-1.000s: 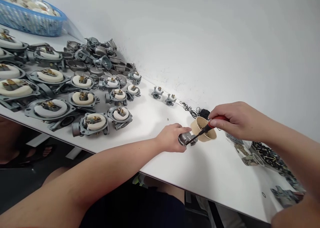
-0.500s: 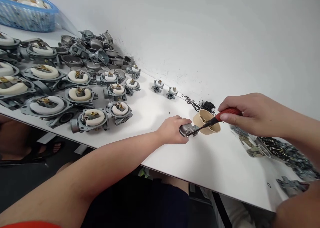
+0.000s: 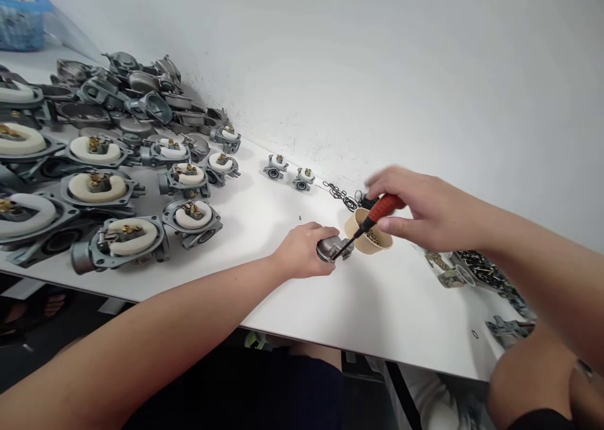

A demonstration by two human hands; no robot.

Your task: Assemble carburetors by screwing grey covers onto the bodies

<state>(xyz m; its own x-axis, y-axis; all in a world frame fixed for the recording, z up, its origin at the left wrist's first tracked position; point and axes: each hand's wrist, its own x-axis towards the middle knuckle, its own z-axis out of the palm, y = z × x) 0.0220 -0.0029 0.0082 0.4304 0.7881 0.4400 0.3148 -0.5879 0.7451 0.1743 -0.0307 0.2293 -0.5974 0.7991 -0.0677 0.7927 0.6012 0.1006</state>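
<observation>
My left hand grips a small grey metal carburetor part held down on the white table. My right hand holds a red-handled screwdriver whose dark tip meets the top of that part. Right behind the part stands a small tan cup with brass pieces inside. The hand is a little blurred.
Rows of carburetor bodies with white floats and a heap of grey bowls fill the left of the table. Two small bodies and black O-rings lie by the wall. Bags of small parts sit at right. A blue basket is far left.
The view has swung right, so everything slid left in frame. My right hand turned on the screwdriver handle, tip staying at the part. My left hand kept its grip.
</observation>
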